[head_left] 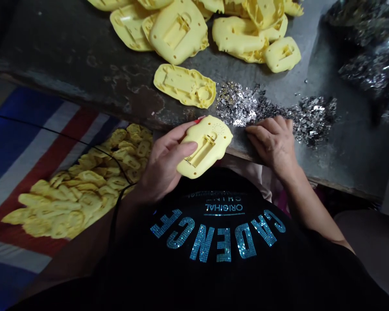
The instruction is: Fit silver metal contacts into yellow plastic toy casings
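While the left hand [164, 162] grips a hollow yellow plastic casing [205, 147] just over the edge of a dark, scuffed metal bench [68, 73], its thumb lies across the casing's moulded rectangular socket and its fingers wrap behind. The right hand [272, 147] rests curled on that edge, its fingertips [251, 128] against a loose heap of small silver metal pieces [311, 121]; in this dim light, it is hard to tell whether they pinch any. A single casing [184, 85] lies flat nearby, below a pile of casings [181, 30]. Glinting bagged metal parts [366, 71] sit far right. On striped red, white and blue cloth [29, 172] lie a thin black cord [29, 125] and a heap of smaller yellow pieces [84, 185], beside the sequin-lettered black shirt [217, 242].
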Tool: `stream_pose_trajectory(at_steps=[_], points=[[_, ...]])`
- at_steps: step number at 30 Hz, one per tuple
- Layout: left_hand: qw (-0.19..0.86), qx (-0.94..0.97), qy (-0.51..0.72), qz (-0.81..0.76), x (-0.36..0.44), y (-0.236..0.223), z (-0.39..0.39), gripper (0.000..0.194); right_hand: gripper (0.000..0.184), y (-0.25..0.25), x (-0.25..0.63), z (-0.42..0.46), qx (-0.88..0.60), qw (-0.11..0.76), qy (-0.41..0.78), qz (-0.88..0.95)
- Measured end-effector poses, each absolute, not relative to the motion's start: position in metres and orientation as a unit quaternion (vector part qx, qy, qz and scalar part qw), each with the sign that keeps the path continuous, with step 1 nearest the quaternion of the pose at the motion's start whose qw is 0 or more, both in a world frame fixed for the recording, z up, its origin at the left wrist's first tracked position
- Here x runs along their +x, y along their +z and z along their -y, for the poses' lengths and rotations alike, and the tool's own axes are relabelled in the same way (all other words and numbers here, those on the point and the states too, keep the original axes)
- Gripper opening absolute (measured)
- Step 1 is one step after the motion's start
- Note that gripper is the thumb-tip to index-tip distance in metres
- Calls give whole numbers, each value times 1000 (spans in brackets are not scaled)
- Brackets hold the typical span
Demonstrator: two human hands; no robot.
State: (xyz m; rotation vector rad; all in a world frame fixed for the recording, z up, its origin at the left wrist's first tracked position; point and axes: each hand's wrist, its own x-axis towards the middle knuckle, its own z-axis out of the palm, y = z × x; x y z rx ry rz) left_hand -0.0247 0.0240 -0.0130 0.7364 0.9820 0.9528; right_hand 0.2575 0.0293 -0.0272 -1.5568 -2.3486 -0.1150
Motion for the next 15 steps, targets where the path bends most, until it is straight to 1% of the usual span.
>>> stream_pose_trajectory(at_steps=[5,8,10,12,15], points=[[715,325,426,-448,-24,-11,-22,57,15,-24,265,-13,-544,162,-28,823],[718,324,424,-447,-22,-11,-23,56,21,-25,265,-16,-549,167,-37,818],[714,336,423,-445,-21,-11,-24,57,25,-26,263,-22,-553,153,-39,818],[710,345,425,-443,-20,-12,-24,57,25,-27,262,-27,-551,138,-30,822],[707,339,431,-447,-20,-11,-24,57,21,-26,263,-23,-535,140,-33,833]])
